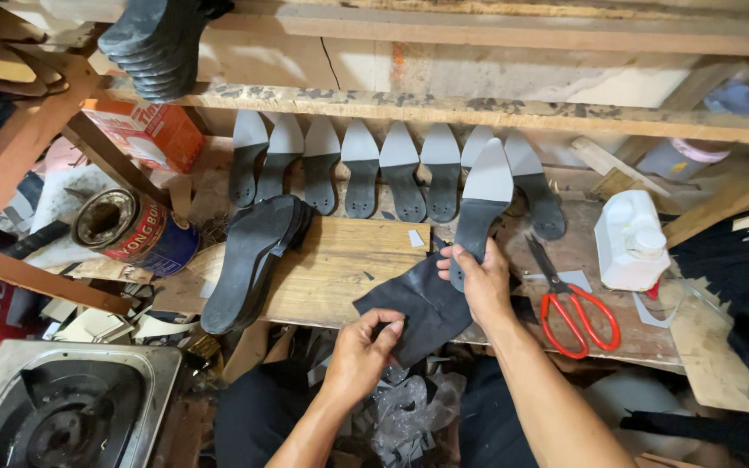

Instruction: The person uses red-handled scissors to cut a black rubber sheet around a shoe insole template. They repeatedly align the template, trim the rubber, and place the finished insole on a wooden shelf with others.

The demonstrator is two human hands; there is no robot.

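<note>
On the workbench [340,269], left hand [359,351] pinches black sheet [422,308]; right hand [483,277] grips insole [481,195].

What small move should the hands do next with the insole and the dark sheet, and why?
Probably lay the insole, held upright in the right hand, flat onto the dark sheet. The left hand already pinches the sheet's near edge on the wooden board.

A worn, stained wooden workbench [704,342] is carrying a pale wooden board [340,264], a stack of black shoe soles [253,260], red-handled scissors [569,308], a white plastic bottle [630,243] and a dark fabric piece [422,303]. Grey-tipped insoles [361,169] are leaning in a row at its rear.
</note>
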